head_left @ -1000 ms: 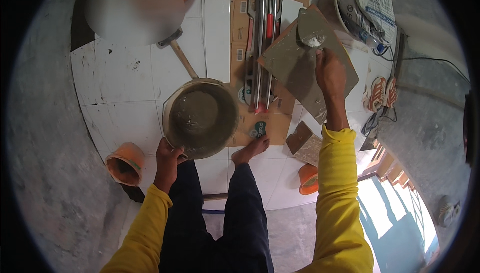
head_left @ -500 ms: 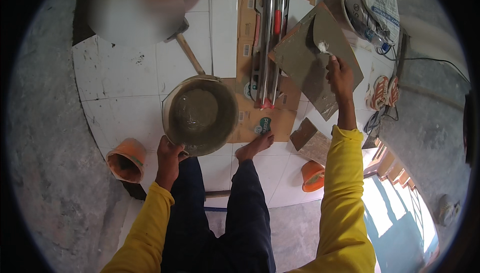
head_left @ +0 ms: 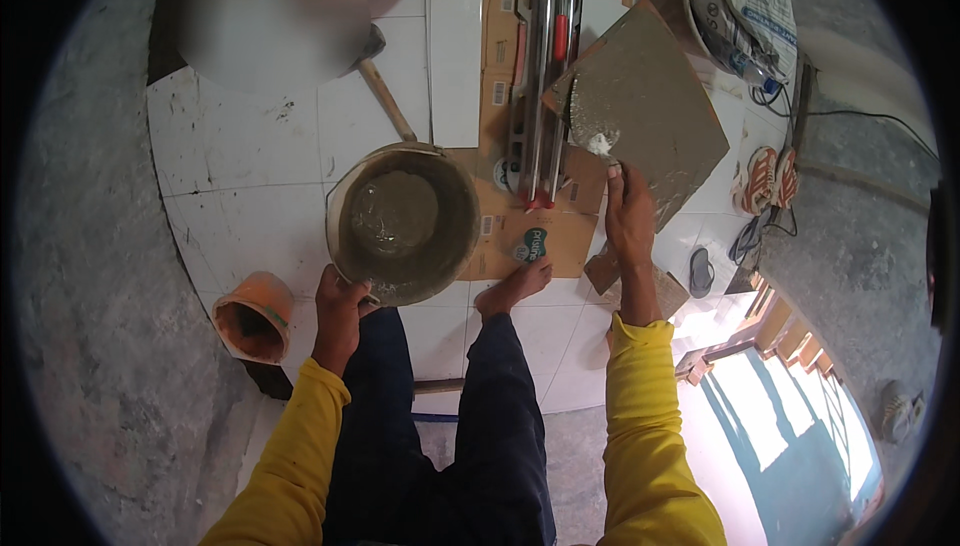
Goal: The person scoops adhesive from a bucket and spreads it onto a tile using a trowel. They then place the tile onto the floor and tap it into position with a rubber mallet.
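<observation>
The right hand (head_left: 628, 216) has drawn the trowel (head_left: 592, 121) down the tile (head_left: 660, 96).

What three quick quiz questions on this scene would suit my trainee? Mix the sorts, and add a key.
1. True or false: the left hand grips the rim of the bucket.
2. What does the right hand press on the tile? A) a trowel B) a sponge C) a hammer
3. What colour is the cup lying left of the left hand?

Key
1. True. The fingers close on the near rim.
2. A. The trowel lies flat on the tile's mortared face.
3. Orange.
</observation>
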Action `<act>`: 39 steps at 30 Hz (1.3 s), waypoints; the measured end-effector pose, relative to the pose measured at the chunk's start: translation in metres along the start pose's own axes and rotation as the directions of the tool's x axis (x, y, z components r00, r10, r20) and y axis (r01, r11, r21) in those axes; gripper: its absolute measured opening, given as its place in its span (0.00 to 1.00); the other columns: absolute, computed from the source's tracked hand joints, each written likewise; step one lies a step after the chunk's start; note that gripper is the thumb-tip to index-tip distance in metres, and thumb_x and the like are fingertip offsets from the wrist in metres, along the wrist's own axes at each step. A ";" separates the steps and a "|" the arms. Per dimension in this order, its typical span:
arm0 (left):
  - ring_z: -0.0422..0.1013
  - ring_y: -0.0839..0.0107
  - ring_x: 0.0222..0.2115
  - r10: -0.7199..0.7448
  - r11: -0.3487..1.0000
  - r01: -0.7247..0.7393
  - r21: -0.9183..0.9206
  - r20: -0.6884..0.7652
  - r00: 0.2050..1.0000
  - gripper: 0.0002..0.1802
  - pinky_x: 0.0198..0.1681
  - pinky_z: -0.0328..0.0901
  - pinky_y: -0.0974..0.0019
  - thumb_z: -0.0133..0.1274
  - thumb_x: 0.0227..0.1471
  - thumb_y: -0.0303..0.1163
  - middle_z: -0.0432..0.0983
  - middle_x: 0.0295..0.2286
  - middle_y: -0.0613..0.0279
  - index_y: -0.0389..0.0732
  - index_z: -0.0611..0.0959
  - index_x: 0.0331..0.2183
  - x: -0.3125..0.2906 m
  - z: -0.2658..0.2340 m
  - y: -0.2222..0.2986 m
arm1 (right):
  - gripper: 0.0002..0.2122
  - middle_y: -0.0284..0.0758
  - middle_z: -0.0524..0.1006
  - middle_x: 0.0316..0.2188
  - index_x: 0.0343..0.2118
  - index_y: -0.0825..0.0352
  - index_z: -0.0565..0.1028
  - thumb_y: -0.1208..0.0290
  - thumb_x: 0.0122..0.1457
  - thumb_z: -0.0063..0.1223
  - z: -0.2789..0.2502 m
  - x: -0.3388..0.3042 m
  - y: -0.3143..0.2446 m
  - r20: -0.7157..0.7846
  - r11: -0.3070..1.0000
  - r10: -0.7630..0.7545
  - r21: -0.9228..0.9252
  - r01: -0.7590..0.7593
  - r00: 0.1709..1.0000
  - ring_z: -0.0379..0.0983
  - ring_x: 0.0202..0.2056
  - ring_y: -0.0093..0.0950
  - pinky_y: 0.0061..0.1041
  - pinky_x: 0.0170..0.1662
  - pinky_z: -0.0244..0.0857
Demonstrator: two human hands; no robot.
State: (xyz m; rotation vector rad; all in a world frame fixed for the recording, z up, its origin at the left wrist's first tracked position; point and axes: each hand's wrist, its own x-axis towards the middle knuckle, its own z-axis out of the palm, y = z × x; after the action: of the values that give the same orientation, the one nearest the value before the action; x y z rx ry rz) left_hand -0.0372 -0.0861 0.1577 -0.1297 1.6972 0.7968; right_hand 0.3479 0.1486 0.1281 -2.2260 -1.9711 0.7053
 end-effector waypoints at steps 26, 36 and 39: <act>0.80 0.66 0.44 0.016 1.000 -0.016 0.007 0.017 1.000 0.15 0.44 0.83 0.59 0.57 0.58 0.22 0.77 0.45 0.57 0.40 0.73 0.46 0.008 -0.020 0.005 | 0.20 0.57 0.75 0.52 0.60 0.74 0.70 0.63 0.76 0.45 0.115 -0.068 -0.055 -0.039 0.876 0.157 0.466 -0.121 0.987 0.72 0.53 0.57 0.48 0.58 0.65; 0.80 0.66 0.42 0.021 0.999 -0.023 0.026 0.060 0.998 0.15 0.43 0.83 0.58 0.58 0.58 0.22 0.76 0.43 0.58 0.40 0.72 0.45 0.019 -0.022 0.000 | 0.21 0.54 0.76 0.48 0.59 0.75 0.68 0.60 0.76 0.47 0.129 -0.131 -0.061 -0.018 0.909 0.232 0.361 -0.210 0.973 0.74 0.53 0.50 0.47 0.57 0.65; 0.80 0.67 0.43 0.010 1.000 -0.011 0.024 0.049 0.999 0.14 0.43 0.82 0.58 0.57 0.58 0.22 0.76 0.43 0.58 0.40 0.73 0.45 0.018 -0.016 0.000 | 0.23 0.55 0.75 0.48 0.58 0.76 0.68 0.58 0.75 0.51 0.106 -0.142 -0.061 0.178 0.791 0.344 0.473 -0.387 0.922 0.74 0.53 0.49 0.46 0.58 0.65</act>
State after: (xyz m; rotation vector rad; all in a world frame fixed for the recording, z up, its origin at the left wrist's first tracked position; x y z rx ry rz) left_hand -0.0556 -0.0892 0.1431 -0.0847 1.6619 0.7812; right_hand 0.2414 -0.0025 0.0959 -2.2658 -1.1753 1.2103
